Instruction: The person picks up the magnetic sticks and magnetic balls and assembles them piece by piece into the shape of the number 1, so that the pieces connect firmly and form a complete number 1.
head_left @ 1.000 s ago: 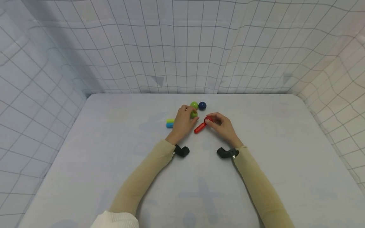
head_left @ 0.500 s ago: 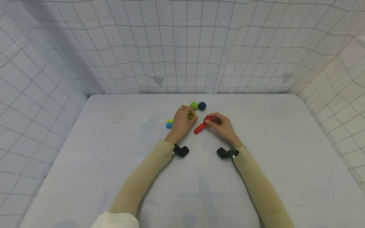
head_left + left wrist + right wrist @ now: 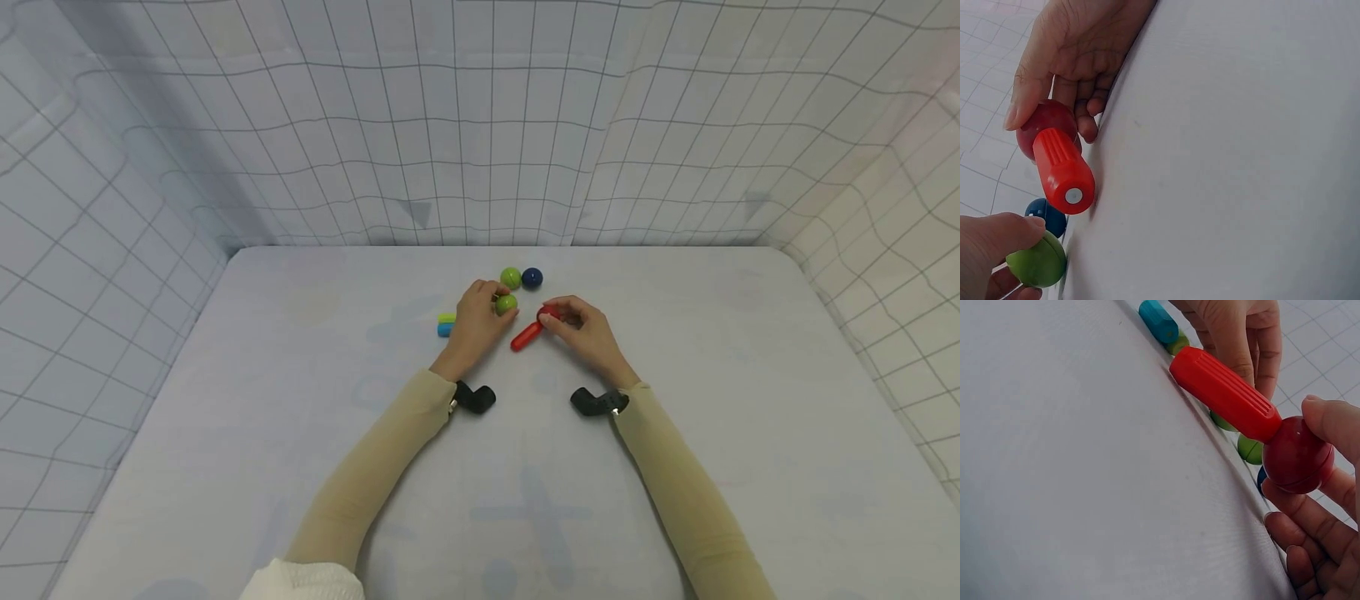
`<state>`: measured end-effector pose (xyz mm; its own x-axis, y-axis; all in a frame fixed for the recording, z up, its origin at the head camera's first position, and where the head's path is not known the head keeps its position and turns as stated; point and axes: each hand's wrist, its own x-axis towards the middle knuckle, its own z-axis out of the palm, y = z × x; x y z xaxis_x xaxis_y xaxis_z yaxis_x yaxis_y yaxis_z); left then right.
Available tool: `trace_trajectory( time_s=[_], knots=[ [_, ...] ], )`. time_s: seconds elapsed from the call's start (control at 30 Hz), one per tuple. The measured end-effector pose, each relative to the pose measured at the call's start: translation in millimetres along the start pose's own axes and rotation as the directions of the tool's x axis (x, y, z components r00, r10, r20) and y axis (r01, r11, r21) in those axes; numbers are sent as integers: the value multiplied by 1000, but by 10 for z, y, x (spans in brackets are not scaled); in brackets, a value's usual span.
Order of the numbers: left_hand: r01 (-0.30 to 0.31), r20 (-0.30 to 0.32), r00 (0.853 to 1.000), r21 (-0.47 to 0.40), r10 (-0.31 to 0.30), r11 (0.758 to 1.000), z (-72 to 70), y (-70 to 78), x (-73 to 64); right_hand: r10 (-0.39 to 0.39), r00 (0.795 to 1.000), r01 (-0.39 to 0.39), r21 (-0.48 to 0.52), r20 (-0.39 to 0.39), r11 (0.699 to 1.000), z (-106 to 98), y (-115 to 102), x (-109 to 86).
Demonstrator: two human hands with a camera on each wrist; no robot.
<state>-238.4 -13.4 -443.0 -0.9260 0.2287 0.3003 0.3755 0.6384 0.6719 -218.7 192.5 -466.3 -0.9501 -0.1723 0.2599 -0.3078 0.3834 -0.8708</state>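
My right hand [image 3: 588, 329] pinches a dark red ball [image 3: 1300, 453] between thumb and fingers. A ridged red rod [image 3: 1225, 390] joins the ball at one end; its free end, in the left wrist view, carries a small pale metal disc. Nearby on the left, my left hand [image 3: 474, 321] holds a green ball [image 3: 1041, 262] with thumb and fingertips, close over the table. This ball has a seam round it. The two hands face each other, with the red rod slanting between them.
Behind the hands sit a second green ball [image 3: 510, 277] and a navy ball [image 3: 532, 278], side by side. A blue rod [image 3: 445, 330] and a yellow-green rod [image 3: 446, 318] lie partly hidden behind the left hand. A gridded white curtain [image 3: 480, 125] rises past the table's far edge.
My left hand has shifted slightly left and toward me, the green ball moving with it and showing more fully. The right hand, red ball and red rod have stayed in place.
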Motion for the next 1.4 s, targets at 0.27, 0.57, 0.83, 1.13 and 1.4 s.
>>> trace_trajectory(
  time_s=[0.27,0.57,0.83,1.13,1.4],
  knots=[
    [-12,26,1000,13,12,1000,-10,-3,-40,10,1000,-10,-5,2,1000,-1,14,2],
    [-17,56,998,23,16,1000,-41,38,-100,10,1000,-10,4,4,1000,3,22,3],
    [-43,85,996,45,39,998,-75,48,-160,11,1000,-11,5,-4,1000,-2,27,5],
    [-55,132,990,94,42,994,-112,67,-237,10,1000,-10,14,-1,1000,-4,1,-4],
    [-82,97,992,56,76,995,-128,31,-318,13,1000,-13,23,0,1000,-3,6,0]
  ],
)
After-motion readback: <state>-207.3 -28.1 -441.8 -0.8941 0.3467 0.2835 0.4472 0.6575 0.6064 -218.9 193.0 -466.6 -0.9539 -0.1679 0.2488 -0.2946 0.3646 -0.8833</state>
